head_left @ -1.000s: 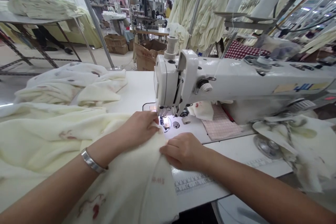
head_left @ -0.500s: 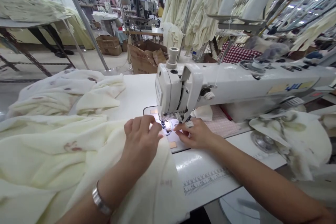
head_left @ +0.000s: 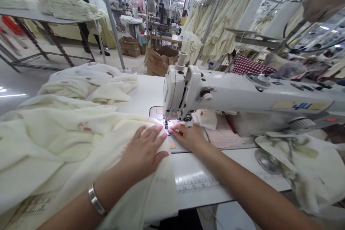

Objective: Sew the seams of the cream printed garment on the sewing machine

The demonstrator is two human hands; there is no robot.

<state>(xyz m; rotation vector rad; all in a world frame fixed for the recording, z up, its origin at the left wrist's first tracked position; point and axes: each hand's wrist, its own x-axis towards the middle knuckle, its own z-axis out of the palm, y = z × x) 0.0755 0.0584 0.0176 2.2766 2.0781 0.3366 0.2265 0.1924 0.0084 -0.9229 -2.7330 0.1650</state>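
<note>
The cream cloth [head_left: 99, 129] lies in folds on the bench [head_left: 192, 169], left of the presser foot [head_left: 166, 125]; its visible long axis runs sideways, a corner points at the presser foot, and its right edge runs from there toward the person. Left of the presser foot, the left hand [head_left: 144, 152] rests flat on the cloth, fingers slightly spread, gripping nothing. The right hand [head_left: 190, 136], fingers bent, is just right of it; whether it pinches anything, I cannot tell.
</note>
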